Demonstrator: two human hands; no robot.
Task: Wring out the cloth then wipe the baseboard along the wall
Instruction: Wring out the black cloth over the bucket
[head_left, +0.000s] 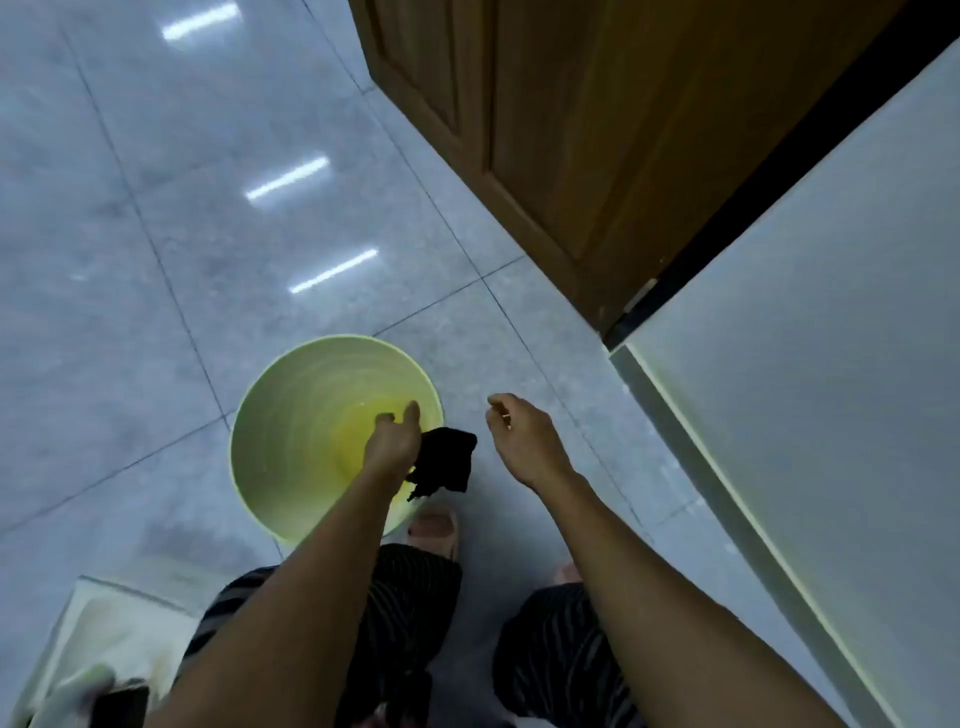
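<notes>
Black cloth (449, 462) clutched in left grip (392, 441) over pale green bucket (280, 415) rim — right grip (522, 441) loosely curled, empty, above tiled floor (156, 260).

left hand (392, 441) is covering the top of the black cloth (449, 465), so how the fingers are sitting on it isn't showing. left forearm (311, 571) and the cloth are blocking the near-right rim of the green bucket (270, 415). right hand (524, 436) is curling its fingertips away from the camera. knees (415, 597) are hiding most of both sandals (434, 527). wooden door (597, 130) is running off the top edge. white box (104, 634) bottom left is getting cropped and coming out blurry, and the dark thing (122, 706) beside it, I'm not making out
</notes>
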